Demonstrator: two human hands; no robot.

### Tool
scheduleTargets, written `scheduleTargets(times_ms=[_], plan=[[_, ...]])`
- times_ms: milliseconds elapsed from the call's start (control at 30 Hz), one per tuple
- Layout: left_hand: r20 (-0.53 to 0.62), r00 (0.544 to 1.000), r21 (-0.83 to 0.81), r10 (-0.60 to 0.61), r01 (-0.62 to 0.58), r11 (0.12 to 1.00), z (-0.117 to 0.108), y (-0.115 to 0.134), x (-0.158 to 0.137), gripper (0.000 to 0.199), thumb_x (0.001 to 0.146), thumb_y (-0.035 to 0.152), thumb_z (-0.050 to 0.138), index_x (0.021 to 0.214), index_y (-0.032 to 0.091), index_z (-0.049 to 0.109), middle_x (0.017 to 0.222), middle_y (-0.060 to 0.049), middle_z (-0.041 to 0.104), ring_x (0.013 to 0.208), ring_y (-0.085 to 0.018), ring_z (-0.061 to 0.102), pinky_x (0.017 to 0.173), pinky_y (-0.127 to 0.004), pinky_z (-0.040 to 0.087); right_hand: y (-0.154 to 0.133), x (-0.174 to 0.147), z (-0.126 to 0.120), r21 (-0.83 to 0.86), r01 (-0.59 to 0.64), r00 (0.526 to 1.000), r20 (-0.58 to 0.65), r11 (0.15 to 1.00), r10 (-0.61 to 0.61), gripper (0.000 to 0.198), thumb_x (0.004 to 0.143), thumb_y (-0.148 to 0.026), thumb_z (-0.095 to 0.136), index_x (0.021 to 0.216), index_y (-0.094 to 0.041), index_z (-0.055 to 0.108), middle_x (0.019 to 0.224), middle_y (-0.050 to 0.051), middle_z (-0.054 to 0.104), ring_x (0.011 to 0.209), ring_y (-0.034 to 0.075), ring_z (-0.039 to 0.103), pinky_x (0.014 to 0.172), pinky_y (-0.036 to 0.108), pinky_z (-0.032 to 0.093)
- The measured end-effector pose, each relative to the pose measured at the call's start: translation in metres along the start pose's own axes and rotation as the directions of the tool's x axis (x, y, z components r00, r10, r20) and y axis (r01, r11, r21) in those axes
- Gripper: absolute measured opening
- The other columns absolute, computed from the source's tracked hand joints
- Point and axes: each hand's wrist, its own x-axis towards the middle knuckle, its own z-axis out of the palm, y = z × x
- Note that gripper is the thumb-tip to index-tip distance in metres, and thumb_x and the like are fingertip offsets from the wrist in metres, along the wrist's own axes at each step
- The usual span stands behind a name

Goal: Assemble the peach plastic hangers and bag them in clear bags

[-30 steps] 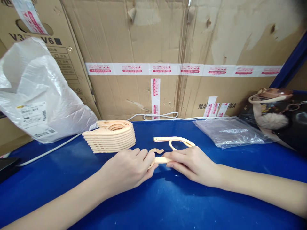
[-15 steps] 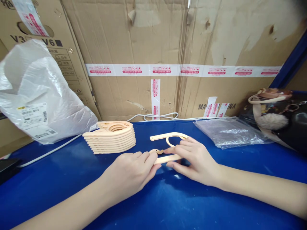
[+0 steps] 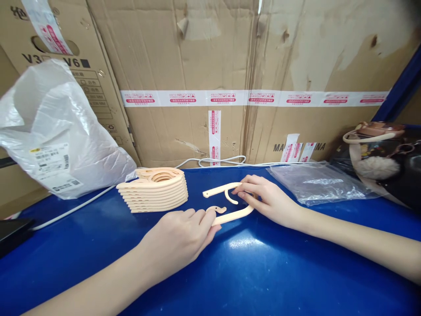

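Note:
A cream plastic folding hanger [image 3: 234, 216] is between my two hands. My left hand [image 3: 189, 230] is closed round its near left part, and a small curved end piece with a hole sticks up by my fingers. My right hand [image 3: 268, 202] pinches the hanger's far right side, where the upper arm meets the bend. That upper arm reaches left with a hole at its tip, and a curved hook hangs below it; part of the bend is hidden behind my right fingers. Left of my hands stands a neat stack of folded hangers [image 3: 154, 195] in the same colour.
Everything lies on a blue tabletop [image 3: 263, 281]. A white plastic parcel bag [image 3: 75, 140] leans at the left, near a dark flat device [image 3: 15, 232]. A clear plastic bag [image 3: 315, 184] and a black handbag [image 3: 408, 175] are at the right. Cardboard [image 3: 184, 57] and a white cable [image 3: 223, 162] line the back.
My right hand has moved up and back from the hanger's near arm to its far arm, so the small curved piece shows more. My left hand keeps its hold. The view has shifted slightly.

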Motion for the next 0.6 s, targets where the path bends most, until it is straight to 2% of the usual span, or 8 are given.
scheduleTargets(times_ms=[167,267,400,500,600], plan=[[0.150,0.980,-0.179,0.134,-0.107,0.978,0.001,0.000,0.000,0.028,0.100,0.028,0.031,0.086,0.016,0.052,0.066,-0.001,0.061,0.053,-0.018,0.060,0.046,-0.029,0.036,0.009,0.001,-0.001,-0.197,0.017,0.998,0.060,0.980,-0.005,0.028,0.096,-0.020,0.042,0.116,-0.019,0.062,0.093,0.008,0.061,0.086,0.021,0.059,0.077,0.035,0.046],[0.209,0.958,-0.256,0.198,-0.141,0.956,0.000,0.002,0.001,0.022,0.098,0.027,0.036,0.086,0.018,0.051,0.069,-0.002,0.061,0.057,-0.019,0.060,0.049,-0.030,0.040,0.011,0.001,-0.001,-0.280,0.060,0.994,0.103,0.958,-0.032,0.028,0.096,-0.021,0.043,0.118,-0.019,0.060,0.088,0.007,0.060,0.082,0.020,0.058,0.073,0.033,0.045],[0.210,0.969,-0.195,0.129,-0.088,0.977,0.002,0.003,0.000,0.021,0.098,0.022,0.033,0.092,0.016,0.052,0.070,-0.002,0.061,0.054,-0.020,0.059,0.046,-0.031,0.038,0.013,0.001,-0.002,-0.364,0.131,0.987,0.138,0.922,-0.086,0.026,0.095,-0.018,0.043,0.114,-0.019,0.061,0.090,0.007,0.061,0.081,0.020,0.058,0.072,0.033,0.042],[0.188,0.981,-0.127,0.055,-0.031,0.991,0.004,0.002,-0.001,0.024,0.099,0.020,0.030,0.106,0.012,0.051,0.071,-0.002,0.061,0.055,-0.020,0.060,0.046,-0.031,0.037,0.014,0.001,-0.004,-0.402,0.131,0.986,0.151,0.906,-0.076,0.025,0.095,-0.019,0.044,0.112,-0.019,0.061,0.091,0.007,0.062,0.080,0.020,0.059,0.071,0.032,0.041],[0.161,0.986,-0.098,0.036,-0.020,0.995,0.004,0.003,-0.002,0.025,0.099,0.020,0.030,0.112,0.011,0.050,0.070,-0.001,0.061,0.055,-0.018,0.060,0.047,-0.030,0.037,0.015,0.001,-0.005,-0.441,0.146,0.983,0.164,0.886,-0.081,0.023,0.096,-0.023,0.045,0.110,-0.020,0.063,0.089,0.006,0.063,0.076,0.019,0.058,0.070,0.032,0.039]])
